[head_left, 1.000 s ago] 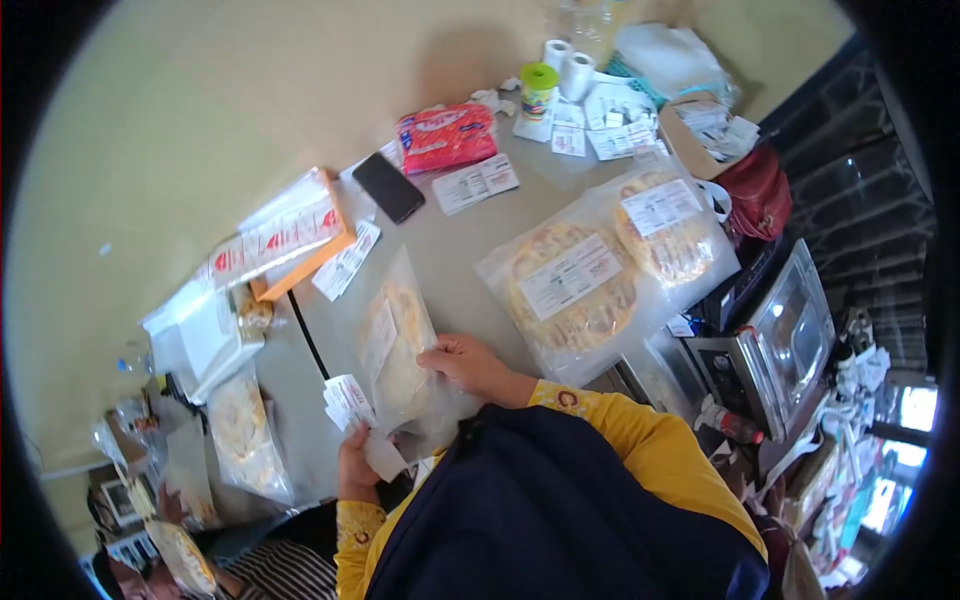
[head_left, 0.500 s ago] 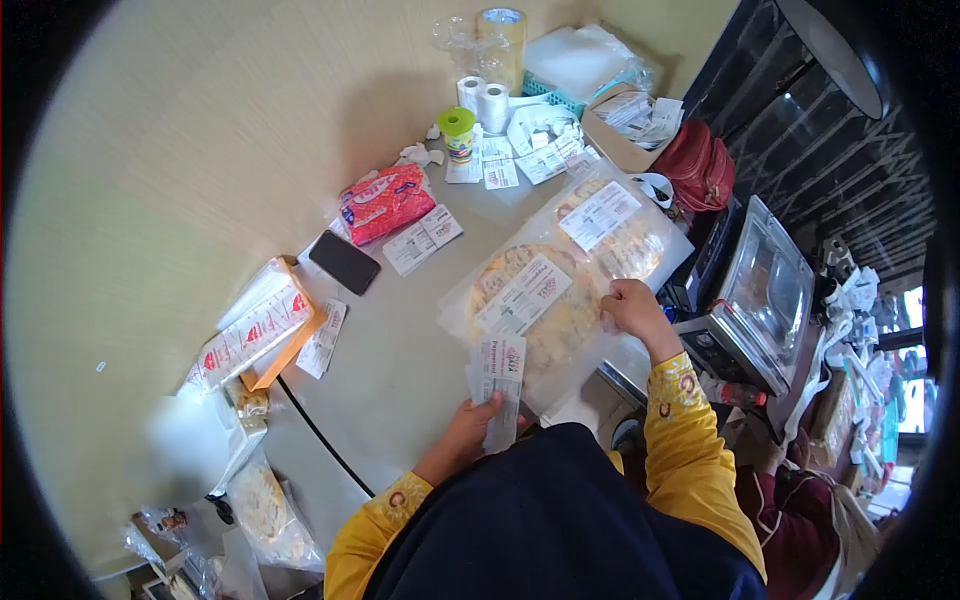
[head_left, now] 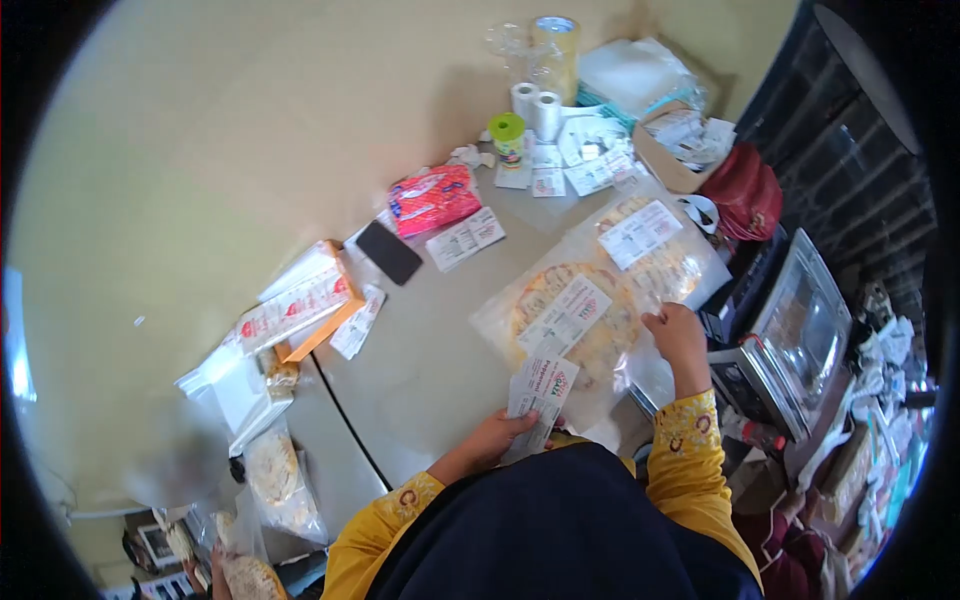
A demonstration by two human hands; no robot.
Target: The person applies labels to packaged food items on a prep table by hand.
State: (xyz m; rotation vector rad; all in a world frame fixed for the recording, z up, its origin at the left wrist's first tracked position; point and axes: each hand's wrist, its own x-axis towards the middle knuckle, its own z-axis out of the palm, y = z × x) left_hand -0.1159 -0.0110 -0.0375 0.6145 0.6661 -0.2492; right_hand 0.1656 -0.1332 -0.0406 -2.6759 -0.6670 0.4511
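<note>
My left hand point(head_left: 500, 436) is closed on a small stack of printed labels point(head_left: 541, 385), held over the near edge of the table. Beyond it a flat pizza in a clear plastic bag point(head_left: 545, 290) lies on the table, a white label point(head_left: 566, 315) on its top. My right hand point(head_left: 678, 338) pinches the right edge of this bag; the fingertips are partly hidden. A second bagged pizza point(head_left: 668, 275), also labelled, lies behind, and the two bags touch or overlap.
A black phone point(head_left: 389, 253), a red packet point(head_left: 434, 199) and loose labels point(head_left: 465, 239) lie across the table. Tape rolls point(head_left: 556, 60) and a box of papers point(head_left: 680, 150) stand at the back. A clear-lidded machine point(head_left: 795, 310) is on the right. Another person's hand point(head_left: 219, 575) is at lower left.
The view has shifted, so the table appears further right and lower. The labels in my left hand are fanned and tilted more. At lower left, another person's hand and a pizza have appeared.
</note>
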